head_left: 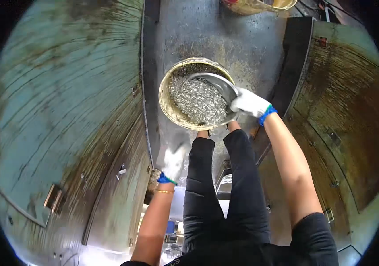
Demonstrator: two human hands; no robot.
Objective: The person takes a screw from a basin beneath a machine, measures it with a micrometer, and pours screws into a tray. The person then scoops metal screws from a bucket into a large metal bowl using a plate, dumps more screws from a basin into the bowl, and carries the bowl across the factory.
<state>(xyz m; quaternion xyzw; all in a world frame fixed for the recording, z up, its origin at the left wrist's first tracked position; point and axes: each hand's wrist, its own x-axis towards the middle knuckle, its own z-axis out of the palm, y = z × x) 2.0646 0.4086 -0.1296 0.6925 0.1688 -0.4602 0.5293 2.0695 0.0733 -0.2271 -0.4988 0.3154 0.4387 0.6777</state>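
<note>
My right hand [250,103], in a white glove with a blue cuff, grips the rim of a metal bowl [219,81]. The bowl is tilted inside a cream-coloured bucket [168,106] that stands in front of my legs. Many small shiny metal pieces [200,99] fill the bowl and the bucket's inside; where one heap ends and the other begins is hard to tell. My left hand [174,160], also gloved in white, is below and left of the bucket, touching nothing visible. Motion smears its fingers.
Stained green machine cabinets [79,88] rise on the left, and a brown-streaked one [344,102] on the right. Between them runs a dirty grey floor [251,48]. Another bucket [260,6] is at the top edge, near some cables. A metal object [225,184] shows between my legs.
</note>
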